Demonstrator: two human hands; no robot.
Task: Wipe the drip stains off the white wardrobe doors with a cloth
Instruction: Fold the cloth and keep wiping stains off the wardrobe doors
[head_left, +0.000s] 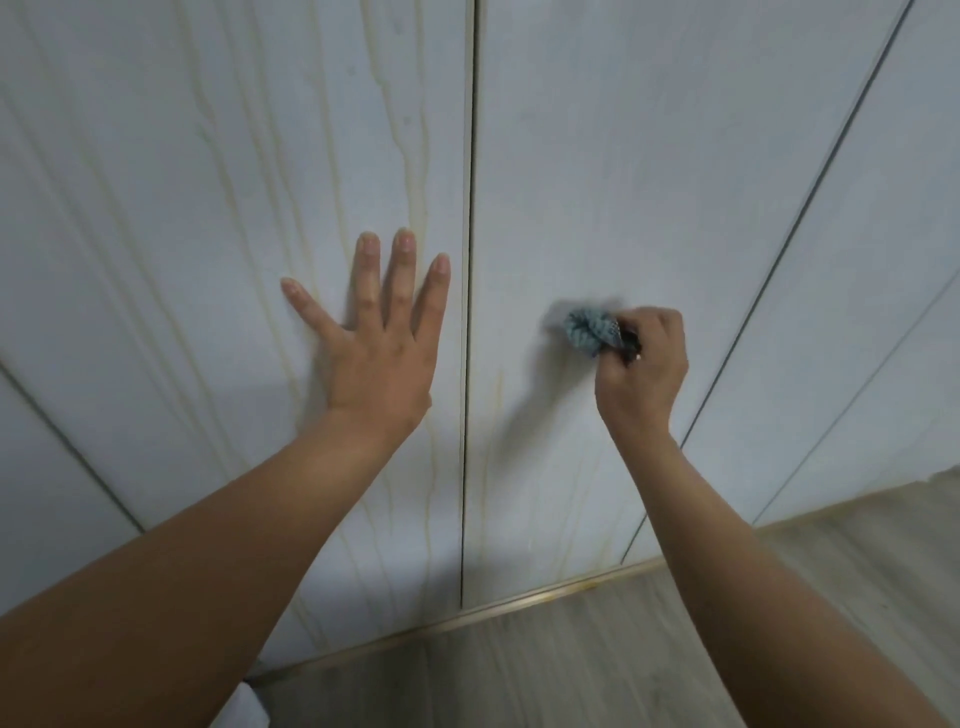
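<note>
Two white wardrobe doors fill the view, split by a dark vertical gap. The left door carries several yellowish drip stains running down it. My left hand lies flat on that door, fingers straight and spread. My right hand grips a bunched grey-blue cloth and holds it against the right door, whose upper part looks mostly clean. Faint drips show low on the right door near the gap.
A further door panel stands at the right behind another dark seam. A brass-coloured strip runs along the doors' bottom edge above the grey wood-look floor. A white object pokes in at the bottom left.
</note>
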